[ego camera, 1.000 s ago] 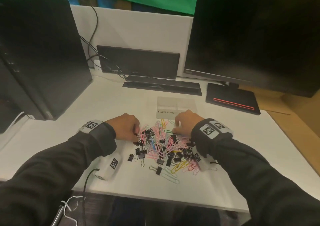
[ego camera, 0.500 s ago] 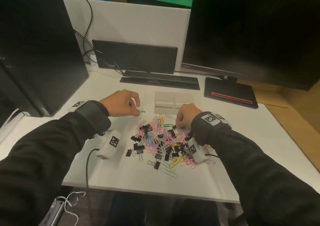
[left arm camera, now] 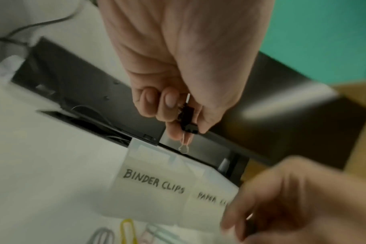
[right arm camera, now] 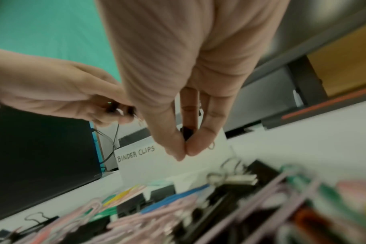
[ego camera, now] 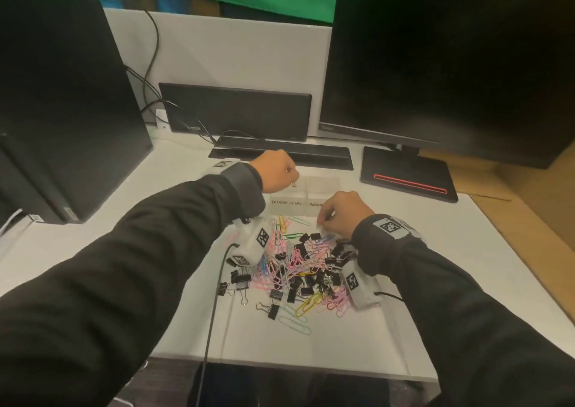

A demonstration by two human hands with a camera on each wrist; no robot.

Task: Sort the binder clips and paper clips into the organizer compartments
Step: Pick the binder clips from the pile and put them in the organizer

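Left hand (left arm camera: 178,69): pinching one black binder clip (left arm camera: 187,115) over the organizer (ego camera: 306,202), above the compartment marked BINDER CLIPS. Right hand (right arm camera: 190,102): pinching a second small black clip (right arm camera: 187,132) at the far edge of the pile (ego camera: 298,269) on the worktop (ego camera: 466,251). Likely slips: letting go off-centre and landing in the paper-clip side; snagging tangled neighbours when lifting. Two compartments, two clips in hand; pile too tangled to count, dozens of each.
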